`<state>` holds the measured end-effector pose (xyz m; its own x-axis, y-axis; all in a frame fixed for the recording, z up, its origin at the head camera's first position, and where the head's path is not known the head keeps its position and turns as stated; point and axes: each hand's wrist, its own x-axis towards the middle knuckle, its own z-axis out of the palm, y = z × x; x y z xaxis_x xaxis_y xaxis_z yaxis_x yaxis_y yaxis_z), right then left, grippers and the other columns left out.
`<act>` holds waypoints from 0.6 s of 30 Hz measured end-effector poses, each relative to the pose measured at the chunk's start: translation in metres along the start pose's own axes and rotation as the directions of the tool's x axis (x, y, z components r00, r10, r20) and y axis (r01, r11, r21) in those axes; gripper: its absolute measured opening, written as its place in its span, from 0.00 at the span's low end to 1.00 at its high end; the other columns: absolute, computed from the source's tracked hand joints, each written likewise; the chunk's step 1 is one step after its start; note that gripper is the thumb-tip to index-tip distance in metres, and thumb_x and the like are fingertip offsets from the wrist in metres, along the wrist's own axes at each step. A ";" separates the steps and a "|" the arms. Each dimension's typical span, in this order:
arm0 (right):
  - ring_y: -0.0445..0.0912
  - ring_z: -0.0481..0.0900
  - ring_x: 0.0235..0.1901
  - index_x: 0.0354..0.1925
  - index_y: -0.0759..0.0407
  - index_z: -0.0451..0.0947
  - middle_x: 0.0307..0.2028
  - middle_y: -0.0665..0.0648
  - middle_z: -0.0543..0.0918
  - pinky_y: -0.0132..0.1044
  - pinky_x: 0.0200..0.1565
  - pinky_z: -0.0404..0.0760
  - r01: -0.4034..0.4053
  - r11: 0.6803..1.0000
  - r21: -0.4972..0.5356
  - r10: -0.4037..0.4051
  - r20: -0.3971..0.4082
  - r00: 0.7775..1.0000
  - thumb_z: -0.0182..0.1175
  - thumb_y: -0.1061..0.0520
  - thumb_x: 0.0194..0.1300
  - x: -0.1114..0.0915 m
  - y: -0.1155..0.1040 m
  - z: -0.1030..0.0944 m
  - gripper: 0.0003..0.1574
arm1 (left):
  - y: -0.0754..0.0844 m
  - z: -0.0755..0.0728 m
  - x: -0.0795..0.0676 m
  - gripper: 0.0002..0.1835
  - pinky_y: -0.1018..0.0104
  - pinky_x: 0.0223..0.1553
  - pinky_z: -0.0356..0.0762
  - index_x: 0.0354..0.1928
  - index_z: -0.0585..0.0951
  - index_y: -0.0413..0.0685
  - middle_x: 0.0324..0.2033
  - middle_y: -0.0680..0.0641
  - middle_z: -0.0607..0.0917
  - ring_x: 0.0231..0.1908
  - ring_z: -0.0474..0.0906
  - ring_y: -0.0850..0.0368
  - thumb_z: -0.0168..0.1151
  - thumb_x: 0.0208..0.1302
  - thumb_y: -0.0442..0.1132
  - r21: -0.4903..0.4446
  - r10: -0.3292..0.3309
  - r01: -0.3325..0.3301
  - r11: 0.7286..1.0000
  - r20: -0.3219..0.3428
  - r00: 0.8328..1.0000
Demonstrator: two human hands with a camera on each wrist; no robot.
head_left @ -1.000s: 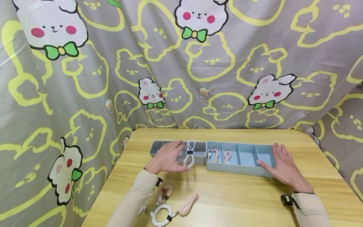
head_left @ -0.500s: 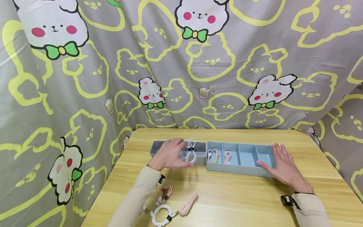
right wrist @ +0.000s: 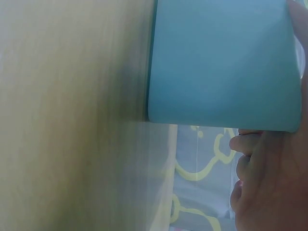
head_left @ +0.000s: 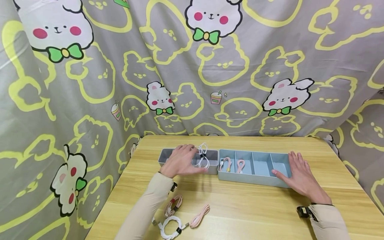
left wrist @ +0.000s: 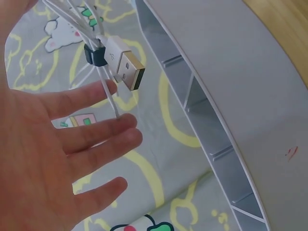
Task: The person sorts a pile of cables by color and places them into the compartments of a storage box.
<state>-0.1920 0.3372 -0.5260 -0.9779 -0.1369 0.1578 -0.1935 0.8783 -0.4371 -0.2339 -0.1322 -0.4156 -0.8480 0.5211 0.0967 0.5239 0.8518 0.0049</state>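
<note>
My left hand (head_left: 182, 162) holds a white USB cable (head_left: 204, 162), bundled with a black tie, over the right part of the grey divided box (head_left: 213, 169). In the left wrist view the cable's plug (left wrist: 124, 62) hangs by the index fingertip, and the other fingers are spread out. The thumb's tip is out of that frame. My right hand (head_left: 304, 180) rests at the right end of the light blue divided box (head_left: 246, 178), thumb over its front rim and fingers stretched along its end. The right wrist view shows this end wall (right wrist: 224, 62) up close.
Two small cable bundles, one a pink cable (head_left: 241, 165), lie in the blue box's left compartments. Nearer on the wooden table (head_left: 255, 213) are a red-tied pink cable (head_left: 173, 206), a white coiled cable (head_left: 171, 228) and another pink cable (head_left: 200, 216). A patterned curtain (head_left: 186, 73) hangs behind.
My left hand has shifted slightly right and farther from me, carrying the white cable, which has turned a little. The right hand and both boxes look unmoved.
</note>
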 end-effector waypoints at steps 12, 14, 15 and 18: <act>0.74 0.28 0.80 0.80 0.76 0.35 0.78 0.82 0.40 0.71 0.76 0.28 -0.005 1.000 0.000 0.005 0.005 1.000 0.55 0.29 0.71 0.001 0.002 0.001 0.70 | 0.003 -0.001 0.008 0.49 0.49 0.58 0.78 0.57 0.84 0.55 0.51 0.48 0.86 0.53 0.83 0.48 0.49 0.52 0.86 0.042 -0.017 0.017 0.999 0.002 1.000; 0.74 0.28 0.79 0.79 0.76 0.35 0.78 0.82 0.40 0.71 0.77 0.28 -0.004 1.000 0.001 0.004 0.006 1.000 0.55 0.29 0.71 0.001 0.002 0.001 0.70 | 0.003 0.000 0.009 0.48 0.50 0.56 0.78 0.56 0.84 0.55 0.49 0.48 0.86 0.51 0.83 0.48 0.48 0.53 0.86 0.055 -0.021 0.021 0.998 0.008 1.000; 0.74 0.29 0.79 0.79 0.76 0.35 0.78 0.82 0.40 0.71 0.77 0.28 -0.004 1.000 0.000 0.003 0.006 1.000 0.55 0.29 0.71 0.001 0.002 0.001 0.70 | 0.004 0.000 0.010 0.48 0.50 0.55 0.79 0.55 0.85 0.56 0.48 0.48 0.86 0.51 0.83 0.49 0.47 0.53 0.86 0.060 -0.024 0.023 0.998 0.011 1.000; 0.74 0.29 0.79 0.79 0.77 0.35 0.78 0.82 0.40 0.71 0.77 0.28 -0.001 1.000 0.000 0.001 0.004 1.000 0.55 0.29 0.71 0.001 0.003 0.001 0.70 | 0.004 0.001 0.012 0.46 0.50 0.52 0.79 0.50 0.86 0.56 0.44 0.49 0.86 0.47 0.83 0.50 0.46 0.54 0.86 0.072 -0.023 0.022 0.997 0.019 1.000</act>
<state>-0.1939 0.3389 -0.5281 -0.9785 -0.1379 0.1534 -0.1924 0.8786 -0.4371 -0.2420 -0.1223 -0.4150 -0.8614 0.5021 0.0772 0.4982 0.8646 -0.0651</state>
